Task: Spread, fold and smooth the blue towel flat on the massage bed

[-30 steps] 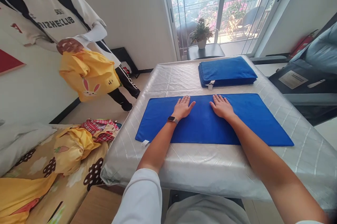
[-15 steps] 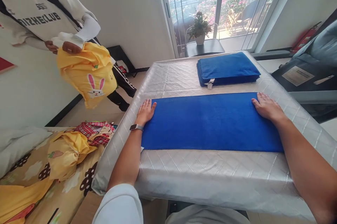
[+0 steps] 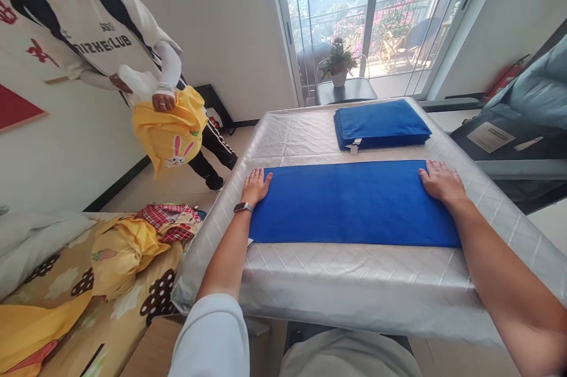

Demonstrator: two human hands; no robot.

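Observation:
A blue towel (image 3: 349,205), folded into a long flat strip, lies across the table with the silvery quilted cover (image 3: 301,135). My left hand (image 3: 256,187) rests flat at its far left corner, fingers stretched and holding nothing. On the far right corner lies my right hand (image 3: 443,181), palm down with the fingers out. Behind the strip sits a neat stack of folded blue towels (image 3: 383,123), a white label (image 3: 354,145) hanging from its front left corner. A small white tag pokes out at the strip's near left corner.
To the left a person (image 3: 106,40) stands holding a yellow cloth bag (image 3: 172,135) with a rabbit face. Yellow and red checked cloth items (image 3: 128,250) lie on a patterned bed (image 3: 119,318). A potted plant (image 3: 339,64) stands on a chair (image 3: 345,91) beyond the table.
My view has shifted slightly, so the person and bag appear farther right. Both hands stay flat at the strip's ends. The person's hands have moved on the yellow bag, which hangs differently.

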